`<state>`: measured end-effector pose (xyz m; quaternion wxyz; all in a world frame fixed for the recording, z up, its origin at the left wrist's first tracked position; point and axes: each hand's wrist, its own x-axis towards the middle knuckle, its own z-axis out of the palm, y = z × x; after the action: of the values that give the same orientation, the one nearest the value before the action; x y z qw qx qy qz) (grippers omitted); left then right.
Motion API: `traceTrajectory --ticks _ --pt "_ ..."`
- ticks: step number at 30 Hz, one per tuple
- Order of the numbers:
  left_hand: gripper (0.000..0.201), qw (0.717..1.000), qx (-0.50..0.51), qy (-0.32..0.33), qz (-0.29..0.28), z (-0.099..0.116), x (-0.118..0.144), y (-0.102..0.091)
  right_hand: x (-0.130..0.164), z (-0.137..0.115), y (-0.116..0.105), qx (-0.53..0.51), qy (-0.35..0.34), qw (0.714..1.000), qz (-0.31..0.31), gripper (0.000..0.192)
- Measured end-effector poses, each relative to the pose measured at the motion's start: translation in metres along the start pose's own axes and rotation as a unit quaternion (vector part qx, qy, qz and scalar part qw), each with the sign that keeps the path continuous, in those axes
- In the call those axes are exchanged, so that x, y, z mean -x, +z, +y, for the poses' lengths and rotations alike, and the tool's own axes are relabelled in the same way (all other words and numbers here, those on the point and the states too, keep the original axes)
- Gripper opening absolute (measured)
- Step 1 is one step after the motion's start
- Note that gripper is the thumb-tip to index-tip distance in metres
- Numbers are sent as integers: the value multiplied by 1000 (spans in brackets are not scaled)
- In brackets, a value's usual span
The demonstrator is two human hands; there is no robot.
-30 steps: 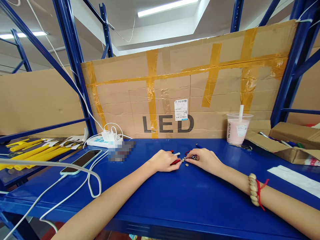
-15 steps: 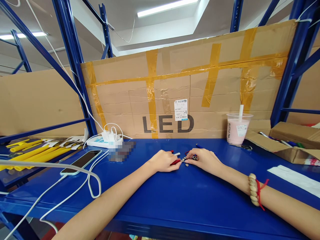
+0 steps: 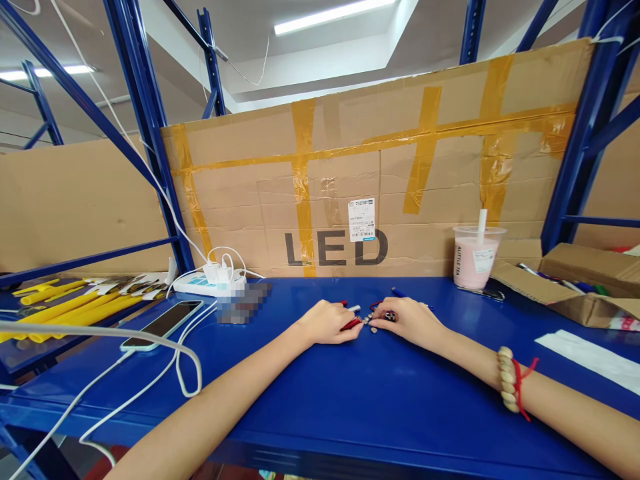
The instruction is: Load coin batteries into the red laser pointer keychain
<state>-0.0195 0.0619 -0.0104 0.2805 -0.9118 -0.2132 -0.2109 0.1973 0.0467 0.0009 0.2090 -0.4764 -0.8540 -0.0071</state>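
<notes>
My left hand [image 3: 330,322] rests on the blue tabletop, its fingers curled over a slim red object [image 3: 351,324] whose kind I cannot make out. A white tip [image 3: 354,308] pokes out beyond the knuckles, with a bit of red behind it. Facing it, my right hand [image 3: 407,321] has thumb and fingertips brought together low over the surface. A small dark patterned thing [image 3: 390,315] shows under its curved fingers. Between the hands lie several small silvery discs [image 3: 374,330], some partly hidden by the fingertips. A blue pen-like stick [image 3: 399,292] lies behind my right hand.
Behind stands a taped cardboard sheet [image 3: 240,220]. A pink drink cup [image 3: 477,260] is at the back right, near an open box [image 3: 585,307] and white paper [image 3: 593,360]. Leftward are a phone [image 3: 164,325], looping white cables [image 3: 187,340], a power strip [image 3: 210,285] and yellow-handled tools [image 3: 83,313].
</notes>
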Motion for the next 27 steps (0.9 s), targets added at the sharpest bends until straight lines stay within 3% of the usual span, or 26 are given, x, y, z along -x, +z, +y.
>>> traceTrajectory --ticks 27 --pt "40 1000 -1 5 1 -1 0 1 1 -3 -1 14 -2 1000 25 15"
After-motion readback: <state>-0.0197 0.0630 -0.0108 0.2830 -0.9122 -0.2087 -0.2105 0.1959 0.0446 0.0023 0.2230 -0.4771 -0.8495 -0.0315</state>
